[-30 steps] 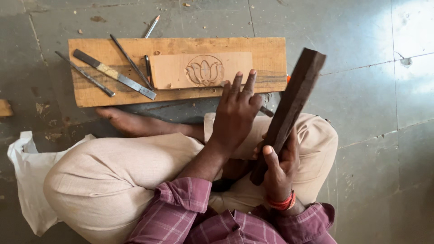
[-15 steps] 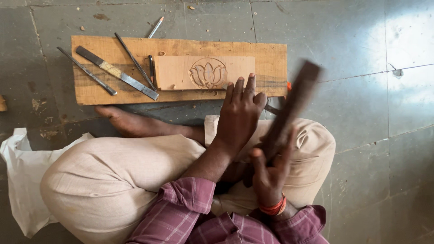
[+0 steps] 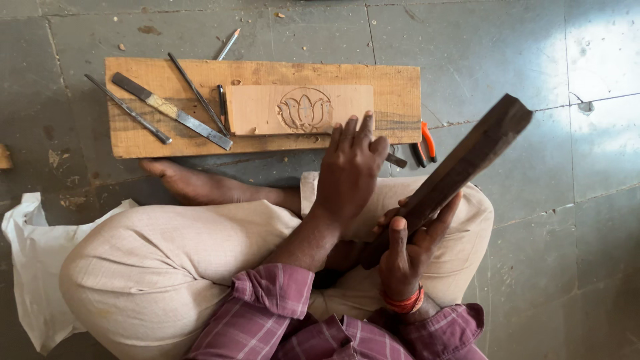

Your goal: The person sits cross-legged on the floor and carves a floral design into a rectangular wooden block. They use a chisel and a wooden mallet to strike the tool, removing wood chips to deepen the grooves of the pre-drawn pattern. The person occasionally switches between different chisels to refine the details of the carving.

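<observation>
Here, the right hand (image 3: 407, 257) wraps its fingers around a dark wooden mallet (image 3: 460, 167) angled toward two o'clock, while the left hand (image 3: 350, 170), fingers spread, steadies the lotus-carved wooden block (image 3: 300, 110) at twelve o'clock on the plank (image 3: 393, 87).

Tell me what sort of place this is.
Probably a woodcarver's floor-level work spot: a carved wooden panel with a flower motif lies on a plank on the tiled floor, chisels lie beside it, and the right hand grips a dark wooden mallet.

Pliers (image 3: 423, 142) partly behind board (image 3: 267, 73)
</observation>
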